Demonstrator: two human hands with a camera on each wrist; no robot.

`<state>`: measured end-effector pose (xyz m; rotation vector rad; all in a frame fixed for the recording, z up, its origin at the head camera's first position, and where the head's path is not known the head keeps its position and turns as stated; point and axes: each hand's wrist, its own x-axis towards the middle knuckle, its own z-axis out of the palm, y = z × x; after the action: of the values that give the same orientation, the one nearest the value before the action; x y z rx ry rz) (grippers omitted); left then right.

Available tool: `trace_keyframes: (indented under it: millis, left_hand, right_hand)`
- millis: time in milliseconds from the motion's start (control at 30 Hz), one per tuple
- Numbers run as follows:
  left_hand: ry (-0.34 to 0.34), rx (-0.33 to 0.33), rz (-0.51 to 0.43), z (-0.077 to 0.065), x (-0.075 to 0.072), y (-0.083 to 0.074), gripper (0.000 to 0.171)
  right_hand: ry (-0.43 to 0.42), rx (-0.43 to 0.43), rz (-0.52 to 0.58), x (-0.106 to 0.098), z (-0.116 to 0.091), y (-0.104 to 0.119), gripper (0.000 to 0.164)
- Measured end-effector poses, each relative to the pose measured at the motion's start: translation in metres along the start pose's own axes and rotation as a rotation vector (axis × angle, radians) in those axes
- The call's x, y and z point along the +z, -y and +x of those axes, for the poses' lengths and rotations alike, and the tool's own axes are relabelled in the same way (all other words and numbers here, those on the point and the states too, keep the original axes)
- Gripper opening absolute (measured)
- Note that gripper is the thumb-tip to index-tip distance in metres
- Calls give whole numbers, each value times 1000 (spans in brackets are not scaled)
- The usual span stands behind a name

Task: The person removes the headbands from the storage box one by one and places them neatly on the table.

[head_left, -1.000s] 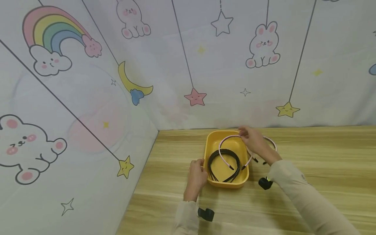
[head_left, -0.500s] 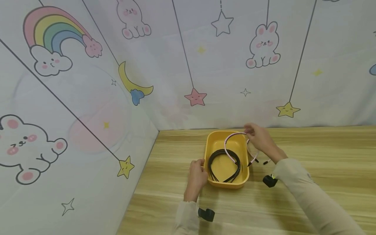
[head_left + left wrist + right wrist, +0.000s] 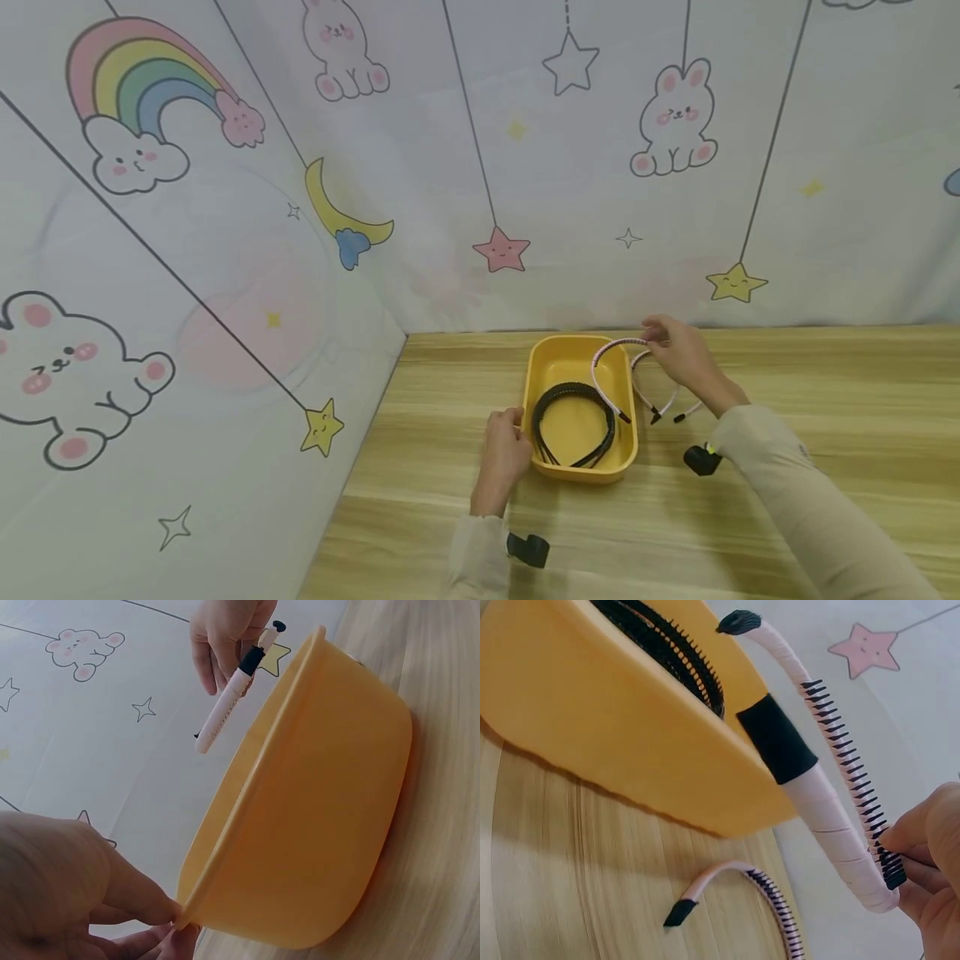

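My left hand (image 3: 504, 450) pinches the left rim of a yellow plastic bin (image 3: 581, 476), its thumb and fingers on the edge in the left wrist view. My right hand (image 3: 684, 357) pinches a pink headband (image 3: 832, 840) by the top of its curve, where dark comb teeth line the inside. Its black-tipped ends point down; the head view shows it across the bin's right rim, held in the air. Inside the bin lie several black headbands (image 3: 573, 389). Another pink headband (image 3: 705, 880) rests on the table right of the bin, partly hidden behind my right hand in the head view.
The bin stands on a wood-grain table (image 3: 420, 450) near the back wall (image 3: 585, 283), a white sheet printed with rabbits and stars. A second printed wall (image 3: 225, 467) rises at the left. Black wrist cameras sit at both sleeves.
My right hand has moved right with the pink headband, carrying it from above the bin to across its right rim. The left hand stays on the bin.
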<state>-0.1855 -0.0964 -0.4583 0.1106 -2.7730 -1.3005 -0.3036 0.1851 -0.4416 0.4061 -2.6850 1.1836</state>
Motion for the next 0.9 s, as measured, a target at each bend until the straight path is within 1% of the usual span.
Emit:
trace_keyframes:
  millis: [167,467,700,900]
  left_hand:
    - [1,2,4,0,0,0,41]
    - [4,-2,6,0,0,-1,41]
    - [-4,10,20,-1,1,0,40]
    - [0,1,14,0,1,1,40]
  right_hand:
    - [-4,11,4,-5,0,-7,38]
    - [-21,44,-22,-13,-2,-20,38]
    - [-27,58,-20,-18,-7,-36,38]
    - [-67,42,-10,-22,-13,-52,37]
